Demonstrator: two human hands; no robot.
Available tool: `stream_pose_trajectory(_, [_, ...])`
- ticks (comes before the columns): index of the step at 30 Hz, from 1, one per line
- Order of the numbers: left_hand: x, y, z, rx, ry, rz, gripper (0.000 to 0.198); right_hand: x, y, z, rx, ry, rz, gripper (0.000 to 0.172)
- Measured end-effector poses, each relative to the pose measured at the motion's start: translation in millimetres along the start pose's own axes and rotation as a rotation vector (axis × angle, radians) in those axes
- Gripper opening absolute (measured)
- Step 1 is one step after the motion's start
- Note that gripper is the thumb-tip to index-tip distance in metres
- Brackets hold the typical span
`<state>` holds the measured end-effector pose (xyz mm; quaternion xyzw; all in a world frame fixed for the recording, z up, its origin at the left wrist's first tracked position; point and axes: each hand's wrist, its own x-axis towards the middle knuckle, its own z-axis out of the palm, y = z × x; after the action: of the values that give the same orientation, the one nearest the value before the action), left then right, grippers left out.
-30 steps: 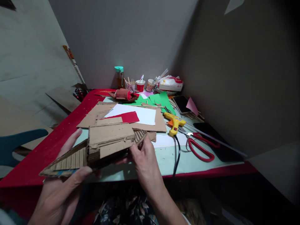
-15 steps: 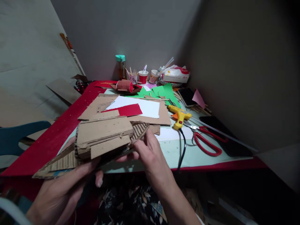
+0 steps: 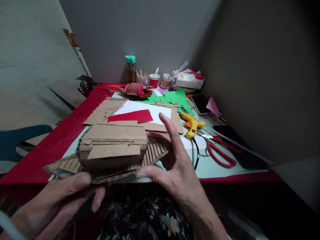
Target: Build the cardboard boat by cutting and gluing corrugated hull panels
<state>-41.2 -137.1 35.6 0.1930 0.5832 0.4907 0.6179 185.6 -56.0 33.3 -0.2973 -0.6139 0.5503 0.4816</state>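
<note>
A brown cardboard model boat (image 3: 117,136) is held above the table's near edge, its corrugated hull pointed at both ends and a rounded cabin on top. My left hand (image 3: 62,196) grips the hull's near left part, thumb at the edge; some fingers are hidden below. My right hand (image 3: 177,166) is spread around the pointed right end, with the index finger raised, the thumb by the hull's near edge and other fingers partly hidden behind. Whether it touches the boat I cannot tell. A red paper piece (image 3: 131,116) and a white sheet (image 3: 160,116) lie beyond the boat.
Right of my hands lie a yellow glue gun (image 3: 192,124) with its black cord and red-handled scissors (image 3: 221,155). Farther back are a finished-looking reddish-brown boat (image 3: 133,90), paper cups (image 3: 154,81), a bottle (image 3: 130,70), green paper (image 3: 175,98) and a tablet (image 3: 200,103).
My right hand has loosened from the boat's right end, its index finger lifting and thumb spreading away. The boat has shifted a little to the right and levelled out in my left hand.
</note>
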Motion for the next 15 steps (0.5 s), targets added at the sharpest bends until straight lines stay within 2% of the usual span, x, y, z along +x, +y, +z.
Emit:
stream_pose_trajectory(2, [-1.1, 4.4, 4.0, 0.021, -0.076, -0.041, 0.043, -0.1, 0.0, 3.1, 0.023, 0.029, 0.009, 0.091])
stream_pose_trajectory(3, [-1.6, 6.2, 8.2, 0.022, -0.081, -0.013, 0.041, -0.7, 0.2, 5.6, 0.035, 0.044, 0.009, 0.089])
stream_pose_trajectory(7, [-0.6, 1.4, 28.5, -0.006, 0.02, 0.159, 0.037, -6.7, 5.2, 18.0, 0.016, 0.151, -0.012, 0.087])
stream_pose_trajectory(9, [3.5, -6.7, 33.4, -0.056, 0.018, 0.219, 0.037, -13.1, 9.3, 21.6, 0.012, 0.202, 0.013, 0.088])
stream_pose_trajectory(12, [13.5, -16.8, 31.9, -0.104, -0.03, 0.309, 0.037, -26.2, 8.4, 15.9, -0.028, 0.157, 0.108, 0.092])
stream_pose_trajectory(14, [19.6, -18.8, 28.1, -0.122, -0.079, 0.363, 0.037, -32.7, -2.3, 6.0, -0.122, 0.101, 0.119, 0.086])
stream_pose_trajectory(15, [21.5, -18.7, 26.3, -0.128, -0.105, 0.389, 0.039, -33.7, -10.9, 1.0, -0.182, 0.09, 0.079, 0.078])
